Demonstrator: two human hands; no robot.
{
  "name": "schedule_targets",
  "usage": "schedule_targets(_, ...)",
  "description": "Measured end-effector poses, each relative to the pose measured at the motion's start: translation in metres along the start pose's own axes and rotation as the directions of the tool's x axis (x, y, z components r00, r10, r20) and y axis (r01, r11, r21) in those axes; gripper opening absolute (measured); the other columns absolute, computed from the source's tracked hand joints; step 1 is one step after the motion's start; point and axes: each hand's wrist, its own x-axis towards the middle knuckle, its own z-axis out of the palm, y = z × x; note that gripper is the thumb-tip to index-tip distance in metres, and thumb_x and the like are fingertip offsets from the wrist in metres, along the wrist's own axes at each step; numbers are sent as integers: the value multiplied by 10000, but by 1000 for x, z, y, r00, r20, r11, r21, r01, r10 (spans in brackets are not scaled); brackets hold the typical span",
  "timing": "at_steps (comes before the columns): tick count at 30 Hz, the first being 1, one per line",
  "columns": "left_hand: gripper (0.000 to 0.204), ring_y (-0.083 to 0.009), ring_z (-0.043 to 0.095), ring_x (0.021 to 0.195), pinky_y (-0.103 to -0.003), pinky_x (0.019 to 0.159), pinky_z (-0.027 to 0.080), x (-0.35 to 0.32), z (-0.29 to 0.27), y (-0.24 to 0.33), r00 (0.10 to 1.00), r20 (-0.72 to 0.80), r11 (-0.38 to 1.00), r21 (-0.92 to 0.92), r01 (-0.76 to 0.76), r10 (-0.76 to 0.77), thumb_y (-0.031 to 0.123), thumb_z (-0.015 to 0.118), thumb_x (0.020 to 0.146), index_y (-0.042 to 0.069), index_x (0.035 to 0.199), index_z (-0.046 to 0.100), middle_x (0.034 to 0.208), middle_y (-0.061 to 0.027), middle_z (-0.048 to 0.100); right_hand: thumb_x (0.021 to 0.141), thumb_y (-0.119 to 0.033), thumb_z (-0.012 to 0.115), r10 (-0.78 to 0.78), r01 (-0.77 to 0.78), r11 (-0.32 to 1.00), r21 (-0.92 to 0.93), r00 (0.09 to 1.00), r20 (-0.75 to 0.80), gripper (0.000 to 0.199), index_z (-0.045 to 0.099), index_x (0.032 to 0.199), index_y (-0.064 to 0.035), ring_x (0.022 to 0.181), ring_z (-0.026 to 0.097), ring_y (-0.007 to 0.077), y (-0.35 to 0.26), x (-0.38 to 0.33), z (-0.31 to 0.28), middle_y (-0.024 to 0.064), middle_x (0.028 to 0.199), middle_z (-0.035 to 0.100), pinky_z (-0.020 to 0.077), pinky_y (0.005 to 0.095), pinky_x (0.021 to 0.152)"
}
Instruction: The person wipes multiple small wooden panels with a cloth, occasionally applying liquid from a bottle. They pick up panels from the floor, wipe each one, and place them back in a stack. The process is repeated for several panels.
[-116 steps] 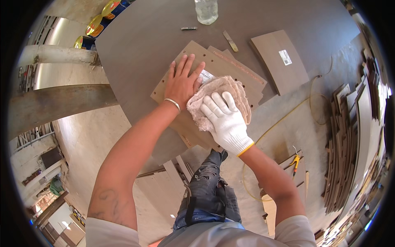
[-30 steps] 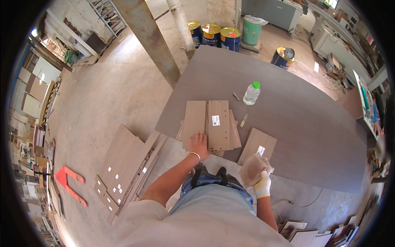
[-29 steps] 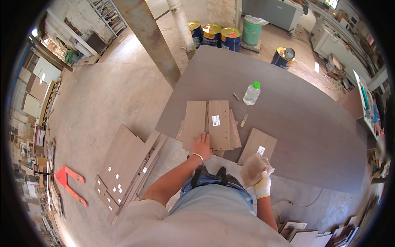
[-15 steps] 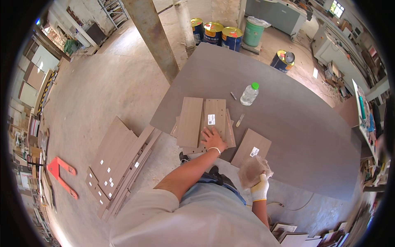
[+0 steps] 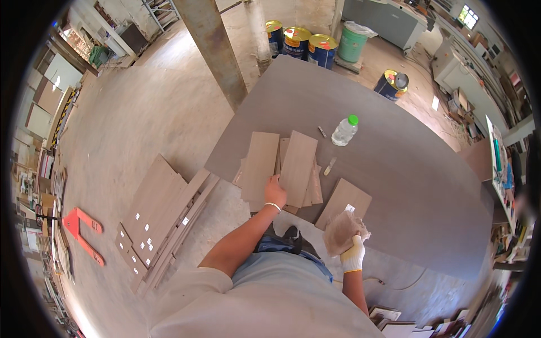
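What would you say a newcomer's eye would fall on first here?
Probably the bright red pallet jack on the floor at the far left. Next, the clear bottle with a green cap, standing on the broad grey-brown tabletop. Then the white-gloved right hand, holding a brownish cloth by the tabletop's near edge.

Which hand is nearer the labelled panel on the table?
Right hand, gripping a cloth just short of the labelled panel; left hand farther, to its left, at the panel stack.
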Motion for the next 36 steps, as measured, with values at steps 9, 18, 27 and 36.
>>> schedule_targets(9,757,-523,130,1580,-696,1247,94,19,-30,-3,999,-32,798,601,46,-33,439,589,966,56,1592,406,1700,-273,248,1070,-273,534,-12,18,997,-75,997,71,547,401,1569,-94,1417,491,378,-2,22,70,147,1544,494,422,576,1183)
schedule_targets(18,803,-527,86,1591,-731,1234,44,20,-20,-26,983,114,853,490,-181,143,519,570,978,90,1627,372,1717,-293,185,1066,-256,554,11,-7,978,-210,1000,16,517,439,1532,-64,1343,557,344,18,110,164,131,1476,545,491,534,1121)
schedule_targets(27,794,-437,105,1619,-736,1236,34,8,-14,-10,954,242,882,393,-262,176,448,627,961,75,1617,382,1725,-272,187,1016,-131,563,-57,-16,918,-396,984,-172,549,438,1549,-80,1348,542,305,65,164,169,96,1476,543,469,488,1132)
schedule_targets(36,753,-415,183,1609,-678,1268,85,9,21,25,966,173,875,414,-250,194,396,594,972,42,1604,390,1717,-239,246,999,-144,607,-15,130,728,-673,985,174,486,527,1464,-28,1309,576,287,0,189,230,130,1407,585,478,444,1114)
